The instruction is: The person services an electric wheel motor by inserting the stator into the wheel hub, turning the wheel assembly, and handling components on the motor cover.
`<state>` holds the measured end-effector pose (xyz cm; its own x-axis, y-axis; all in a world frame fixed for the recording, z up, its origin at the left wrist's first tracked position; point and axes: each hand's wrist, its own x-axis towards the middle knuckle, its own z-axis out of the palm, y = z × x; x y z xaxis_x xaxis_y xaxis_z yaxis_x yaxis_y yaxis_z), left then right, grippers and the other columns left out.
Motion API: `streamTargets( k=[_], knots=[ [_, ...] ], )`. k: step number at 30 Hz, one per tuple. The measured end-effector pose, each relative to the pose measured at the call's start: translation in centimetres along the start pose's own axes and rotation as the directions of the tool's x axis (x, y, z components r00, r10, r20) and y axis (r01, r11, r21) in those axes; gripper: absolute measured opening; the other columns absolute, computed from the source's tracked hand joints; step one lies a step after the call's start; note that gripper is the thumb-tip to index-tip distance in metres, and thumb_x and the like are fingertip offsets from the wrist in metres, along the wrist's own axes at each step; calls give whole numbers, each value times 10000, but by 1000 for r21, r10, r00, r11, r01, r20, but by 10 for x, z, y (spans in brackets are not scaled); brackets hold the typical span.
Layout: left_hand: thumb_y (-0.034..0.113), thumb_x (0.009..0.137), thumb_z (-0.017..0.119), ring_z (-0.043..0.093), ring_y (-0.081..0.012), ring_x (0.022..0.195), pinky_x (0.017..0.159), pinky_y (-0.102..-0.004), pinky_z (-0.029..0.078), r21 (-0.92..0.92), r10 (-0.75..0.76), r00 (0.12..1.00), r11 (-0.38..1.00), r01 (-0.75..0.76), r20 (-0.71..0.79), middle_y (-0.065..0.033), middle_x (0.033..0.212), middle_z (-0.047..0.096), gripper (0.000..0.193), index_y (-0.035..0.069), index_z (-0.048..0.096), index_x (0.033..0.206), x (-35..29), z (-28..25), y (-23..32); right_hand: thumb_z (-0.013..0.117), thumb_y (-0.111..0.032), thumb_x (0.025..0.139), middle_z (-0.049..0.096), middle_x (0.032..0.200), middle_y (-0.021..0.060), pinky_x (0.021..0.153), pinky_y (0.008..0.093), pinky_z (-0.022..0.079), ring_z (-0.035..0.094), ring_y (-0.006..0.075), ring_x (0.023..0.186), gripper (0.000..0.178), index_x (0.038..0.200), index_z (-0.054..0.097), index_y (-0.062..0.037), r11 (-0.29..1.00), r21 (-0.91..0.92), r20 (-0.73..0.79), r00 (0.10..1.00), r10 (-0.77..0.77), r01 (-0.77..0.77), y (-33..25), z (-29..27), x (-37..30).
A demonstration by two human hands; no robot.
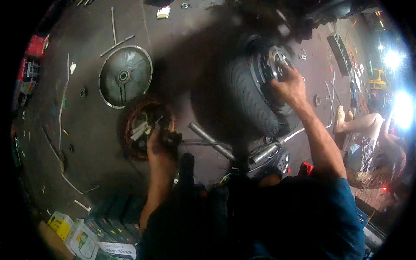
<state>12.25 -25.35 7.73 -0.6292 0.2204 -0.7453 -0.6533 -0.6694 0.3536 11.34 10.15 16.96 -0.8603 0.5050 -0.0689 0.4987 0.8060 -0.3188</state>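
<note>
My left hand is closed at the middle of a round motor stator with a copper-coloured rim. Motion blurs it, and its fingers are partly hidden. To the right, a black-tyred wheel stands tilted on the floor. My right hand reaches over it, with the fingers curled around the silvery hub part on its face. Beyond the stator, a round metal hub cover lies flat with a bearing at its centre.
Metal tubes lie between the stator and the wheel, near my legs. Thin rods and a small bearing ring are scattered at left. Boxes stand at lower left. Another person sits at right, by bright lamps.
</note>
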Motion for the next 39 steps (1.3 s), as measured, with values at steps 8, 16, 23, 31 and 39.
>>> streamTargets(
  k=[8,16,23,31,39],
  knots=[
    [174,829,535,543,-167,694,664,-257,478,742,486,819,419,-524,304,-46,894,608,267,15,564,1042,13,-53,-1,596,-152,743,633,895,97,783,314,453,588,190,817,384,1068,578,52,851,513,106,992,66,-112,-12,-65,-10],
    [220,799,519,598,-213,745,586,-278,448,250,-45,990,965,78,-135,-95,895,632,288,101,559,1058,-10,-41,15,578,-202,766,622,939,104,798,323,452,584,200,847,409,1095,563,40,674,701,147,972,181,-232,30,-85,-39],
    [217,795,522,599,-216,745,589,-282,449,421,19,988,906,48,-153,-95,889,632,283,100,564,1049,-28,-38,5,562,-246,785,612,978,109,811,330,450,580,210,873,432,1119,550,29,392,853,222,919,325,-345,123,-109,-26],
    [213,791,525,599,-219,744,591,-287,451,626,45,980,775,87,-193,-95,883,633,277,98,569,1039,-42,-33,2,544,-296,808,601,1022,115,826,339,449,576,221,902,461,1146,535,17,100,905,344,850,399,-413,215,-94,-6],
    [209,787,528,600,-223,743,594,-292,452,742,72,968,656,137,-242,-95,877,633,271,97,574,1028,-47,-22,6,527,-346,830,590,1067,122,841,347,447,572,232,932,491,1173,520,5,-89,900,424,809,407,-427,261,-69,-15]
  ],
)
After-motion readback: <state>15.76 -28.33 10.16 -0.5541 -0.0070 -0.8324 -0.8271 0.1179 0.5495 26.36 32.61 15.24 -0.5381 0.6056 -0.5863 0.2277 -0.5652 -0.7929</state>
